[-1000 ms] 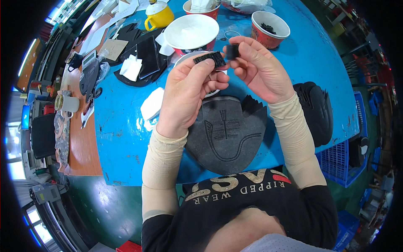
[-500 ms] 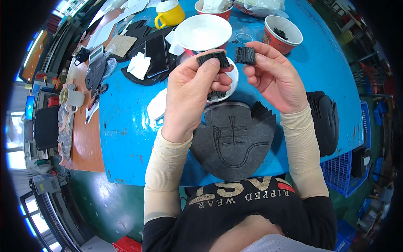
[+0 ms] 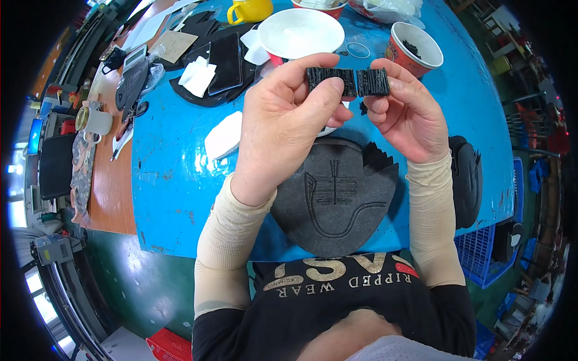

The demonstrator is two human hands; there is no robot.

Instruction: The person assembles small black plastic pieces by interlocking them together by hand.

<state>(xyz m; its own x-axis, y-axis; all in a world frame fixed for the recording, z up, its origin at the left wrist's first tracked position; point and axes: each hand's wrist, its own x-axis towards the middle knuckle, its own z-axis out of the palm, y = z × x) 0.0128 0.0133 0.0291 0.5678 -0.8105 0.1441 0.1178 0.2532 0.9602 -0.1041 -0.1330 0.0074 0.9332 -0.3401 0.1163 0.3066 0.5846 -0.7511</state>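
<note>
My left hand (image 3: 280, 123) pinches a small bundle of black ridged strips (image 3: 348, 79) between thumb and fingers. A second, shorter bundle of black ridged strips (image 3: 372, 83) is gripped by the fingertips of my right hand (image 3: 416, 114). The two bundles are held end to end in the air, with a narrow gap between them. Below my hands lies a stack of dark grey shaped panels (image 3: 337, 225) with grooved lines on the top one. A white bowl (image 3: 327, 131) is mostly hidden behind my left hand.
A large white-lined bowl (image 3: 301, 35) and a red paper cup (image 3: 415, 51) holding black bits stand beyond my hands. To the left are a white block (image 3: 223, 137), a dark phone-like slab (image 3: 226, 71) and a yellow mug (image 3: 251, 11). More dark panels (image 3: 465, 183) lie right.
My hands have come closer together, bringing the two black bundles nearly end to end. The left bundle has turned its ridged side into view. The head view has shifted slightly.
</note>
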